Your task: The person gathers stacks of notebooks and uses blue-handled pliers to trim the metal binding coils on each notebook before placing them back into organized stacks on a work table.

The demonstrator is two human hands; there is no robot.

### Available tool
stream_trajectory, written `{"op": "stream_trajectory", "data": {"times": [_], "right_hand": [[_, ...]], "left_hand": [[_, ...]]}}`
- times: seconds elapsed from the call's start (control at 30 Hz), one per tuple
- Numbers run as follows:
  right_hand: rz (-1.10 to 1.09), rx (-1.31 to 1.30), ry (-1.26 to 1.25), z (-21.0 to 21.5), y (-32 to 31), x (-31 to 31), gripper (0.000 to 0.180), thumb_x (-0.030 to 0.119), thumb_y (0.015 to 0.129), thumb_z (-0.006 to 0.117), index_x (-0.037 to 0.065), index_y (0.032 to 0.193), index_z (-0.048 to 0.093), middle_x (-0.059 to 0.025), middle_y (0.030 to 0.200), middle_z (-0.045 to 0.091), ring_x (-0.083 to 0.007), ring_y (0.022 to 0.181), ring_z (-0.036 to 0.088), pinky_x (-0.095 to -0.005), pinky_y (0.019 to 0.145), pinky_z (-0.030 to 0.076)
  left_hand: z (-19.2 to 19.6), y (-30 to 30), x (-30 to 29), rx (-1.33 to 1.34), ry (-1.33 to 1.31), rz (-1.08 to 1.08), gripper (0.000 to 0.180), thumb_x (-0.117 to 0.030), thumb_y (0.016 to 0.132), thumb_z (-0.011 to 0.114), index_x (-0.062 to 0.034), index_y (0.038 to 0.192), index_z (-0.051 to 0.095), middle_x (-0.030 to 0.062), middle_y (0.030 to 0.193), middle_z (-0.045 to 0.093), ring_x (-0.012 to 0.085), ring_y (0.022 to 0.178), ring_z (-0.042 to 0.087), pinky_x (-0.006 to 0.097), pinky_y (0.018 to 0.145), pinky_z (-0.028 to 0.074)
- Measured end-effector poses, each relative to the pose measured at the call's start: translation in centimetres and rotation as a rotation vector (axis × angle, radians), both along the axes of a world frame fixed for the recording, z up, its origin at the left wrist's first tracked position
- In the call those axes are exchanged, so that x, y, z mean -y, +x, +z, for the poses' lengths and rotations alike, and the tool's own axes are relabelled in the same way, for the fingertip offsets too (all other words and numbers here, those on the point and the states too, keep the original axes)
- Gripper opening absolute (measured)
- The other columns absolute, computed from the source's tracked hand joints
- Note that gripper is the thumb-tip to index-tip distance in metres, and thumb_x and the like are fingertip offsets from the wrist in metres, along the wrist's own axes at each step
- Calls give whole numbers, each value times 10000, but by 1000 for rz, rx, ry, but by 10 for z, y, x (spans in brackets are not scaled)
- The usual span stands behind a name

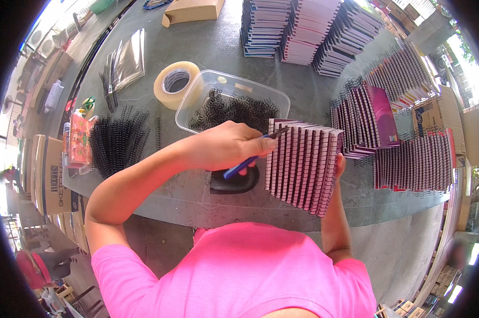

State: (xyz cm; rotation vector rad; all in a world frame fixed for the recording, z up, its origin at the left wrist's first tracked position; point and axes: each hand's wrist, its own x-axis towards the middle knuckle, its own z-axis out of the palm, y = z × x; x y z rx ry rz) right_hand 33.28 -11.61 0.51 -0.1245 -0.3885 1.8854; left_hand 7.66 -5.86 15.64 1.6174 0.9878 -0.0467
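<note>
My left hand [218, 146] is closed around pliers [240, 166] with blue handles. Their dark jaws reach the upper left corner of a bundle of spiral notebooks [300, 167], where the coil ends are. On the bundle's far right side, my right hand [340, 165] grips it and holds it up with the spines facing me; most of its fingers are hidden behind the notebooks. Just beyond my left hand, a clear plastic tub [239, 78] contains many short black coil pieces [229, 108]. A dark rounded pad [234, 181] lies below that hand.
Spiral notebooks [414, 161] stand in stacks at right, near a purple-covered pile [364, 119]. Tall notebook stacks [308, 29] rise at the back. Leftward are a tape roll [162, 93], long black coils [120, 138], a plastic sleeve [131, 58] and a red patterned box [79, 140].
</note>
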Motion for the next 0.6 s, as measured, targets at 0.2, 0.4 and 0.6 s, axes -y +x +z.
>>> {"op": "stream_trajectory", "data": {"times": [0.2, 0.4, 0.6], "right_hand": [[45, -3, -8, 5, -5, 3, 640, 376, 764, 607, -63, 1201, 447, -206, 1085, 579, -285, 924, 612, -406, 802, 523], [7, 70, -79, -3, 0, 4, 612, 382, 779, 578, -65, 1179, 459, -206, 1057, 590, -284, 893, 624, -400, 769, 536], [68, 4, -63, -1, -1, 6, 629, 340, 760, 610, -84, 1193, 442, -232, 1083, 573, -307, 909, 620, -426, 775, 537]], "left_hand": [[-11, 5, -1, 48, -109, 26, 487, -411, 916, 403, 45, 946, 569, 179, 804, 609, 289, 791, 610, 376, 719, 473], [-21, 5, 8, -178, 662, -92, 483, -405, 914, 401, 49, 943, 562, 212, 837, 612, 351, 840, 595, 415, 734, 465], [-8, 0, 0, 145, -291, 50, 558, -473, 907, 407, 54, 952, 584, 112, 765, 604, 178, 668, 611, 286, 620, 492]]}}
